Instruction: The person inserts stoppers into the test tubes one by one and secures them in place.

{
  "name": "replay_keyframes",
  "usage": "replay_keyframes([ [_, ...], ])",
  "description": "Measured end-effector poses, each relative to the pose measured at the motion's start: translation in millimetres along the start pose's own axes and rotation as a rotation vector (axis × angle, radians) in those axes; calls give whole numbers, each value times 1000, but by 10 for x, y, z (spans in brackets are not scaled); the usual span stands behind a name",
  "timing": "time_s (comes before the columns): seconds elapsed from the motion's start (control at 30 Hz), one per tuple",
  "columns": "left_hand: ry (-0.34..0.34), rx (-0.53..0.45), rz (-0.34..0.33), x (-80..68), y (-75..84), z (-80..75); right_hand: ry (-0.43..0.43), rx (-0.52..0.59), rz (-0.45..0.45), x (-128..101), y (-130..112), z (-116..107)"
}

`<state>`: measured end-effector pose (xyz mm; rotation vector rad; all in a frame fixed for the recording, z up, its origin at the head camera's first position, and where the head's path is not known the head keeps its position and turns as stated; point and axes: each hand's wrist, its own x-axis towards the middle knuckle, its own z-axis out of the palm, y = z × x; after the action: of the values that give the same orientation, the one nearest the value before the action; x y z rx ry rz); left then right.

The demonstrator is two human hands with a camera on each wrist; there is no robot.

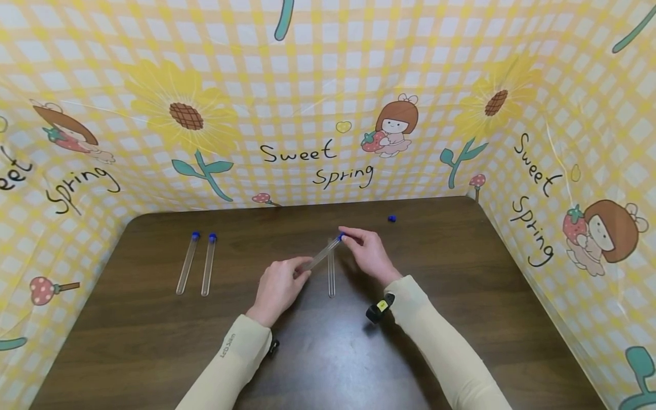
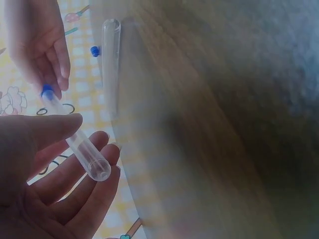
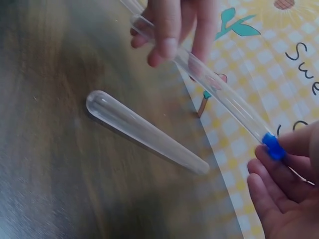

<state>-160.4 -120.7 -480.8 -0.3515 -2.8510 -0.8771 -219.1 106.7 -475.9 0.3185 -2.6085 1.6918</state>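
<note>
A clear test tube slants above the table between my two hands. Near its rounded end, my left hand grips it between thumb and fingers. At the other end, my right hand pinches the blue cap, which sits at the tube's mouth; how tightly it is fitted I cannot tell. Beneath the held tube, a second test tube lies on the table, and no cap shows on it. A loose blue cap lies at the back, right of my right hand.
Two test tubes with blue caps, one further left and one beside it, lie on the left of the dark wooden table. A yellow checked cloth rises behind the table and along both sides.
</note>
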Motion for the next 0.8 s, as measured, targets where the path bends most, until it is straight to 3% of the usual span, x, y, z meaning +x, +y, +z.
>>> replay_keyframes([
  [0.3,18,-13,20,18,36,15,86,33,26,-36,-17,139],
  [0.8,37,-9,47,2,53,24,79,58,19,-60,-63,188],
])
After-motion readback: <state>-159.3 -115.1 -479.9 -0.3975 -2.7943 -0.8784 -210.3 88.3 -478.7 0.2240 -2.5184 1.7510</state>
